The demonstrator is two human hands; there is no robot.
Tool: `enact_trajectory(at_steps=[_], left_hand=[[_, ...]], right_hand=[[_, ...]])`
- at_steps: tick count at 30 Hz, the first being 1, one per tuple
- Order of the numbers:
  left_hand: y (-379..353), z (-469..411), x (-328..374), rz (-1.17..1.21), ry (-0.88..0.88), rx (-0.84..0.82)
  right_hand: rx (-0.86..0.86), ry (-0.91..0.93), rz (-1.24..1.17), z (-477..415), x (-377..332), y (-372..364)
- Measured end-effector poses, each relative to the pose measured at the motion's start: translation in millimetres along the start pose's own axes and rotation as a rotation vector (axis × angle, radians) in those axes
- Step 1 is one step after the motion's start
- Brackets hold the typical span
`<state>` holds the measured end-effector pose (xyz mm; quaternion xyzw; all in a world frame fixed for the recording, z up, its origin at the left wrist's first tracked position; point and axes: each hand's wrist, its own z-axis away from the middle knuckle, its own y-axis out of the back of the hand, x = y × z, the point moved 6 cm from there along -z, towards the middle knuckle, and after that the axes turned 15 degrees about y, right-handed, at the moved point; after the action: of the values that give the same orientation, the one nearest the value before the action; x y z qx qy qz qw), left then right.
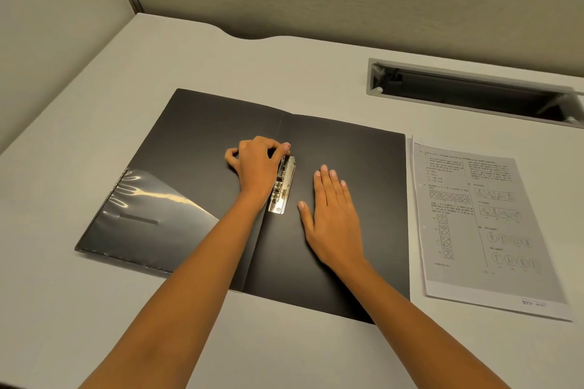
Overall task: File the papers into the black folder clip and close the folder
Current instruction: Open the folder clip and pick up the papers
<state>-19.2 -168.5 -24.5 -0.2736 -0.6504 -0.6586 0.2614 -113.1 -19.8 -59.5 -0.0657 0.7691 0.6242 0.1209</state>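
Left hand (pixel 256 164) fingers (pixel 282 148) curl onto the metal clip (pixel 282 186) at frame centre, likely levering it open. Right hand (pixel 331 215) lies flat, fingers together, steadying the open black folder (pixel 347 148). Papers (pixel 483 218) wait at right on the tabletop (pixel 94 309).

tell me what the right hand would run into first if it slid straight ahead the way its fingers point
Nothing close: the right hand lies flat on the open black folder, and only bare cover lies ahead up to its far edge, then desk. The metal clip sits off to its left, probably outside that line.

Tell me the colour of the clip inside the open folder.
Shiny silver metal clip, against the black folder; it shows in the head view.
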Motion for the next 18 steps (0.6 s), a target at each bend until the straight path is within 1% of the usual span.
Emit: enact_trajectory(at_steps=[4,7,12,18], left_hand=[[0.4,0.5,-2.4,0.003,-0.023,0.013],[1.5,1.8,-4.3,0.016,-0.036,-0.009],[12.2,14.1,-13.5,0.120,-0.130,-0.066],[21.1,35.6,-32.2,0.014,-0.204,-0.063]], right_hand=[[0.004,0.004,0.004,0.6,-0.6,0.6],[0.008,0.007,-0.006,0.8,-0.5,1.2],[0.005,0.011,-0.022,0.8,0.1,0.5],[0.015,0.028,-0.032,-2.2,1.6,1.1]])
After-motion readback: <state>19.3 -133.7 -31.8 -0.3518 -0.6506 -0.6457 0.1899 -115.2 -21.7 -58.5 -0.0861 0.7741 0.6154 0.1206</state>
